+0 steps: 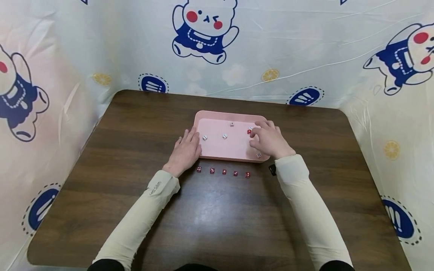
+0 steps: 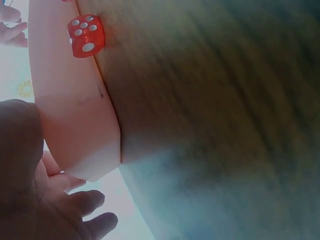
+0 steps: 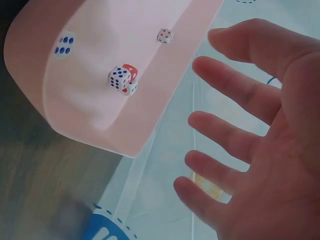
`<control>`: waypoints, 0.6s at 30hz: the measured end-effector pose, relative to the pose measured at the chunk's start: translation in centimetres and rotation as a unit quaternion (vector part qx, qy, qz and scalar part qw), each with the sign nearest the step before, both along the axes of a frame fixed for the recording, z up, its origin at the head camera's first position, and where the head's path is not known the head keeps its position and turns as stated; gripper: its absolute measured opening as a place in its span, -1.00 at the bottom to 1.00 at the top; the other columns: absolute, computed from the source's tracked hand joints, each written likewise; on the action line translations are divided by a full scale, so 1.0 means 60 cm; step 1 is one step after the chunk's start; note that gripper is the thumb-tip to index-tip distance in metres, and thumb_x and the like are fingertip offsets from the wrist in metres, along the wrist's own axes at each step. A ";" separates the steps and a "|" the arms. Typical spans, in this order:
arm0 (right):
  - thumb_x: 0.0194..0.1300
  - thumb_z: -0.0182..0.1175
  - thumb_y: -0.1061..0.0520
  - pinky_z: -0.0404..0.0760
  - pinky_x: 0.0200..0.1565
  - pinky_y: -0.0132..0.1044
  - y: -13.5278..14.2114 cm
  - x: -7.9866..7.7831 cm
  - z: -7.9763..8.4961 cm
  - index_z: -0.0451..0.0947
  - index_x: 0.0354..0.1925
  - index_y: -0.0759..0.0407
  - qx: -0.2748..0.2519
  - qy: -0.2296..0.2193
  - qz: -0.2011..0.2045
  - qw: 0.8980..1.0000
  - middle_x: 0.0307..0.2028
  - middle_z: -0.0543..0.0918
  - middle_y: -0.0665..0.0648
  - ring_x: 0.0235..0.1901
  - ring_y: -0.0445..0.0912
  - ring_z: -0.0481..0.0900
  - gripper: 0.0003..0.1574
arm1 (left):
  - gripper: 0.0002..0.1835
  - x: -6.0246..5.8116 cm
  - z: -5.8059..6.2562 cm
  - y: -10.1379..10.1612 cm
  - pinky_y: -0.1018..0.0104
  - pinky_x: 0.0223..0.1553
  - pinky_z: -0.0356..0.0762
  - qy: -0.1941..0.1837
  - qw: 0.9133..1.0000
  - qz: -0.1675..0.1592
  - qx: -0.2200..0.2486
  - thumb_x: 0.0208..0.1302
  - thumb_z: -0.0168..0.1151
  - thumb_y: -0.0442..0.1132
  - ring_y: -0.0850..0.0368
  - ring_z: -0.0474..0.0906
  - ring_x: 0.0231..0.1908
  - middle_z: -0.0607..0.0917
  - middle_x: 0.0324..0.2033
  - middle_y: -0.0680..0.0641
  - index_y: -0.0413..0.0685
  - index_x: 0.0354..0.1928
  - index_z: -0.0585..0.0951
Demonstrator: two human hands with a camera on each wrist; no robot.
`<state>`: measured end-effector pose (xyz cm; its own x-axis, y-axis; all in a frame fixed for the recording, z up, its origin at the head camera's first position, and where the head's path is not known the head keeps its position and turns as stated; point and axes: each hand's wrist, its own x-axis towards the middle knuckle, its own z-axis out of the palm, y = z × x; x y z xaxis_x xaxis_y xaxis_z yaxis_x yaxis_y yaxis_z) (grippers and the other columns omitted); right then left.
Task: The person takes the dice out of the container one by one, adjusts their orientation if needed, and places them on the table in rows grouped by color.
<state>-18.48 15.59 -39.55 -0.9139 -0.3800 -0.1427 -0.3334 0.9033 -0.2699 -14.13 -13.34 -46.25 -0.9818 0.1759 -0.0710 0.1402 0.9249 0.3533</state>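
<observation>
A shallow pink tray [image 1: 234, 158] lies on the table with several white dice inside, among them one die [image 1: 225, 136] near its middle. Toward the tray's right end, a red die [image 3: 131, 71] sits in a cluster with two white dice [image 3: 119, 78]. My right hand [image 1: 271, 140] is over that end, its fingers spread and holding nothing in the right wrist view. My left hand [image 1: 185, 151] rests along the tray's left end, fingers extended. In front of the tray is a row of several red dice, one of them a red die [image 1: 224, 172] at the centre.
The dark wooden table [image 1: 203, 226] has rounded corners. A patterned cloth backdrop [image 1: 288, 45] with cartoon figures surrounds its back and sides. A dark object [image 1: 272, 169] shows at the right cuff.
</observation>
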 end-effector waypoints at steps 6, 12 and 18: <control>0.22 0.17 0.06 0.14 0.28 0.24 -0.007 -0.019 0.000 0.66 -0.02 0.08 0.025 -0.020 -0.010 0.999 0.38 0.27 0.23 0.34 0.26 0.09 -0.64 | -0.41 0.001 0.003 -0.001 -0.18 0.44 -0.04 0.008 1.000 -0.006 -0.017 0.45 -0.15 -0.10 -0.21 -0.05 0.49 0.04 0.51 -0.17 -0.23 0.43 0.20; 0.24 0.21 0.08 0.11 0.31 0.24 -0.016 -0.041 0.003 0.67 -0.04 0.07 0.041 -0.037 -0.018 0.998 0.39 0.27 0.26 0.37 0.26 0.05 -0.68 | -0.42 0.001 0.002 -0.002 -0.12 0.46 -0.09 0.021 0.999 -0.012 -0.027 0.45 -0.14 -0.10 -0.20 -0.04 0.49 0.07 0.50 -0.18 -0.23 0.42 0.22; 0.24 0.26 0.05 0.12 0.28 0.24 -0.015 -0.066 -0.006 0.67 -0.03 0.08 0.037 -0.056 -0.026 0.997 0.32 0.35 0.26 0.30 0.25 0.10 -0.67 | -0.42 -0.001 0.000 -0.001 -0.09 0.48 -0.14 0.020 0.999 -0.010 -0.026 0.45 -0.16 -0.09 -0.17 -0.06 0.50 0.05 0.51 -0.16 -0.21 0.42 0.21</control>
